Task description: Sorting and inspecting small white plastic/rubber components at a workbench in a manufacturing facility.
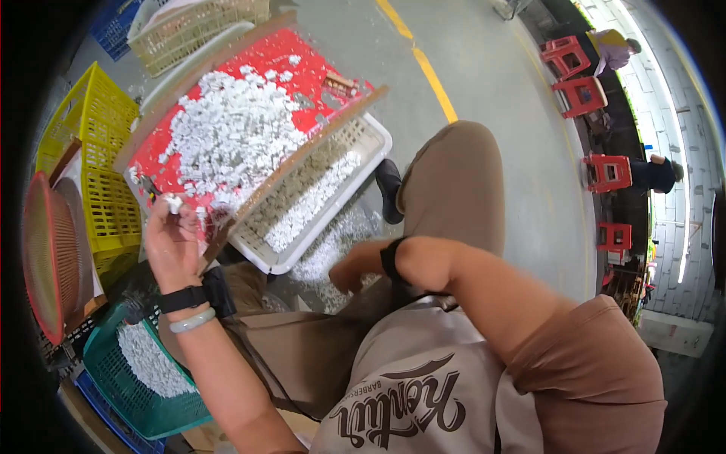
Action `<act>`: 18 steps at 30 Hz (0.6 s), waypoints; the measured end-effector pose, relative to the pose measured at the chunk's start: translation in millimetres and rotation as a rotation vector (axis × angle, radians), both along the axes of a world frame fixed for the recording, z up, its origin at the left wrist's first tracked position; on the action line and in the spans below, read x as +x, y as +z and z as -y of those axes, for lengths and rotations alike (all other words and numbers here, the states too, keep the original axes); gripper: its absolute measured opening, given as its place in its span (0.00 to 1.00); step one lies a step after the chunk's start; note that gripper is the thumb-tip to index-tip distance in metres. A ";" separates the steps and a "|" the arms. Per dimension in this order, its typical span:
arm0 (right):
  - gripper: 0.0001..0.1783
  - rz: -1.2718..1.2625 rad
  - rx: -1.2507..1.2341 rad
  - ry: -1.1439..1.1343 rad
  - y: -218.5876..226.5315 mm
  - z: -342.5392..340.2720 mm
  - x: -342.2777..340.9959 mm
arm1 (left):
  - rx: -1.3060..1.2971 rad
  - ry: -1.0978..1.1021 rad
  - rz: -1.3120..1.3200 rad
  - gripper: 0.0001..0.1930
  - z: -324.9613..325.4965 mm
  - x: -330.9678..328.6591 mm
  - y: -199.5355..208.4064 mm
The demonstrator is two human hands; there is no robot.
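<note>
My left hand (pixel 168 233) is at the near left corner of a red work board (pixel 306 64) with wooden side rails. Its thumb and fingers pinch a small white piece (pixel 174 203). A large heap of small white pieces (pixel 231 125) covers much of the board. Below the board's right rail stands a white plastic bin (pixel 372 142) with more white pieces inside. My right hand (pixel 349 271) hangs low beside the bin, over white bits scattered on the floor (pixel 333 246). Its fingers are mostly turned away, so their grip is unclear.
A yellow crate (pixel 110 178) and a red-rimmed round sieve (pixel 45 257) stand left. A green basket (pixel 144 424) of white pieces sits near my left forearm. A cream crate (pixel 197 34) is at the far end. Red stools (pixel 581 97) and other people line the right.
</note>
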State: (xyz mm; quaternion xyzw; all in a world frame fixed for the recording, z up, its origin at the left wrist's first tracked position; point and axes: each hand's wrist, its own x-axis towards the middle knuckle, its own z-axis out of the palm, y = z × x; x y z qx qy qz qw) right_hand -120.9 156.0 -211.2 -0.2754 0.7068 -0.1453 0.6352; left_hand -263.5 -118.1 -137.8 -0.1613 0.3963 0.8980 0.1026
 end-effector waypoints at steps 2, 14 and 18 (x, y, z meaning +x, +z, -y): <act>0.15 0.273 0.176 0.040 -60.5 -15.1 -11.4 | -0.005 -0.016 -0.001 0.07 -18.8 -2.6 8.6; 0.22 0.540 -0.103 0.202 -9.7 -14.8 24.0 | -0.150 -0.072 0.039 0.10 12.0 12.8 -23.5; 0.24 0.686 -0.257 -0.379 -20.2 -42.5 3.8 | -0.151 -0.058 0.051 0.10 19.0 20.0 -28.4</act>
